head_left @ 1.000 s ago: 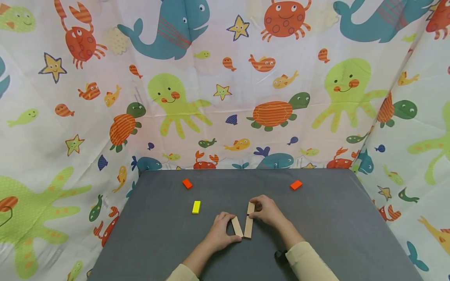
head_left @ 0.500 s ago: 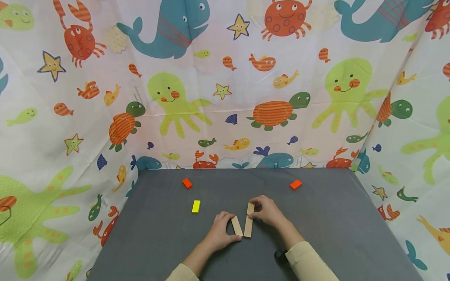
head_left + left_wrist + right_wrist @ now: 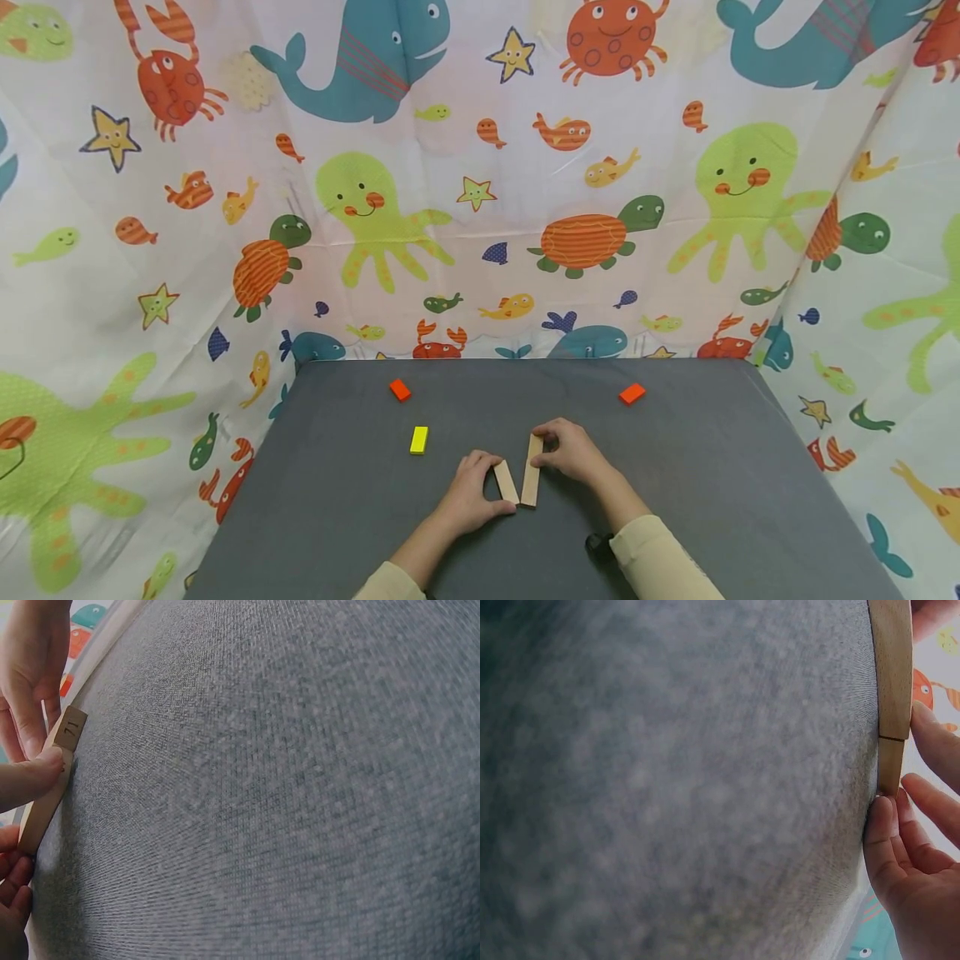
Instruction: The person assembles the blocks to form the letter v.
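A plain wooden block (image 3: 506, 483) lies slanted on the grey table, pinched lengthwise between the thumb and fingers of my left hand (image 3: 468, 493). Just right of it, two similar wooden blocks (image 3: 530, 486) lie end to end in a line, their near end close to the slanted one. My right hand (image 3: 573, 450) grips the farther of these at its far end. In the right wrist view a thin seam shows where the two wooden blocks (image 3: 892, 682) meet, with the right fingers (image 3: 885, 825) at the end. The left wrist view shows printed marks on a block end (image 3: 70, 729).
A yellow block (image 3: 418, 440) lies left of the hands. Farther back are an orange block (image 3: 400, 390) on the left and another orange block (image 3: 632, 393) on the right. A curtain (image 3: 480, 275) printed with sea animals hangs behind the grey table (image 3: 720, 483).
The dark gap between the two lined-up wooden blocks has closed; the far block has slid slightly nearer with my right hand. The left hand holds its block in the same place.
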A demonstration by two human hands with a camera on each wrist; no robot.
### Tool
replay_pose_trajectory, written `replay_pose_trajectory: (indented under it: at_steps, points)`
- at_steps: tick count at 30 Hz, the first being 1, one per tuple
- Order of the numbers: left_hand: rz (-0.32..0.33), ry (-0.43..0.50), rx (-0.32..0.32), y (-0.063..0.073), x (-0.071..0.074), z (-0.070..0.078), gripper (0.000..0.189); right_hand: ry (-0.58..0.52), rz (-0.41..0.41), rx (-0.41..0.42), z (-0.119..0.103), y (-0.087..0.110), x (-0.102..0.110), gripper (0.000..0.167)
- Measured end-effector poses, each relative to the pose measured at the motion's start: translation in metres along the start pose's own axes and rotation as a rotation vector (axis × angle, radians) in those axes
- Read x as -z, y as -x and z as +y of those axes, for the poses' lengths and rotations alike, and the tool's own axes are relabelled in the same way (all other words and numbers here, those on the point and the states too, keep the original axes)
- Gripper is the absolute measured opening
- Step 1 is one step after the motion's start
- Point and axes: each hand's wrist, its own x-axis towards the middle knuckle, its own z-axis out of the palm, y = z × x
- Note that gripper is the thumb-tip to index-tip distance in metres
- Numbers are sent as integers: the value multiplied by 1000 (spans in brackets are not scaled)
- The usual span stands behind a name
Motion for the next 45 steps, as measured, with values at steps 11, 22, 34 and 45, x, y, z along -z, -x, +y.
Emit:
replay_pose_trajectory:
  at_steps: [11,22,34,45]
  points:
    - [8,4,-19,0,0,0,78,-3,43,-5,3,-1,6,44]
    - [1,-2,-3,0,-1,-3,78,0,71,-29,20,-1,24,48]
    - [2,11,-1,0,-1,-4,78,3,169,-74,45,-9,58,54]
    - [5,12,-4,-1,-3,-5,77,22,236,-115,76,-13,76,67]
